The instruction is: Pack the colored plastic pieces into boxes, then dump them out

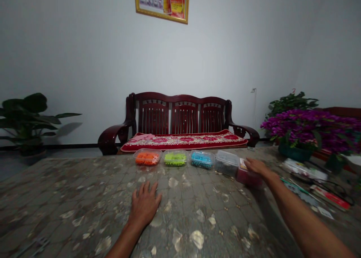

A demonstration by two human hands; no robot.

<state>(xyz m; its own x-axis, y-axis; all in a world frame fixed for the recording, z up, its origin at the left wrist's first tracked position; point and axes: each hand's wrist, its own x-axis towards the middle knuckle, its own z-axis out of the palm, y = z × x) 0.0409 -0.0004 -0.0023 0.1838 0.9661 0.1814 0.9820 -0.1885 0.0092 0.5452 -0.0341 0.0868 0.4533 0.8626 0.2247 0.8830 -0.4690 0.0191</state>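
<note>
My left hand (145,203) lies flat on the patterned tablecloth with its fingers spread, holding nothing. My right hand (255,167) reaches out to a dark red plastic box (249,178) and grips it at the top, the far fingers partly hidden. A white label shows on that box, which stands at the right end of a row. Left of it come a clear-lidded box with dark contents (227,164), an open tub of blue pieces (202,159), a tub of lime-green pieces (175,158) and a tub of orange pieces (147,158).
At the right lie a red-and-white packet (329,197), cables and a plastic-wrapped item (304,169), near purple flowers (313,126) in a green pot. Metal items (36,246) lie at the near left. A wooden bench (183,115) stands beyond the table.
</note>
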